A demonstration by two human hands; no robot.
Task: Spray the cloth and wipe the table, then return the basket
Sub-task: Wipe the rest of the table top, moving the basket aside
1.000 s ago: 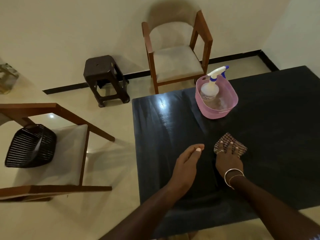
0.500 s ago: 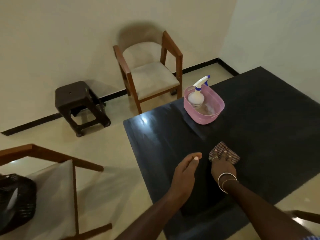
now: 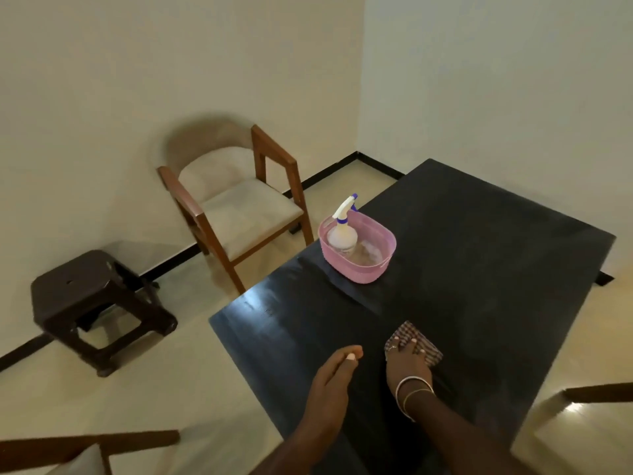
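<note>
My arms are bare; my right hand (image 3: 407, 366) wears a finger ring, with two bangles (image 3: 412, 394) at its wrist.

A wooden armchair (image 3: 236, 207) with a pale cushioned seat stands against the cream wall (image 3: 102, 80). Left of it sits a dark low stool (image 3: 92, 303) on the pale tiled floor (image 3: 191, 382).

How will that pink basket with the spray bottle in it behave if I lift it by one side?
The pink basket looks like thin plastic, so probably light and slightly flexible. The spray bottle stands at its left end, so the load likely sits off-centre. Tilted, the tall bottle may topple inside.
</note>
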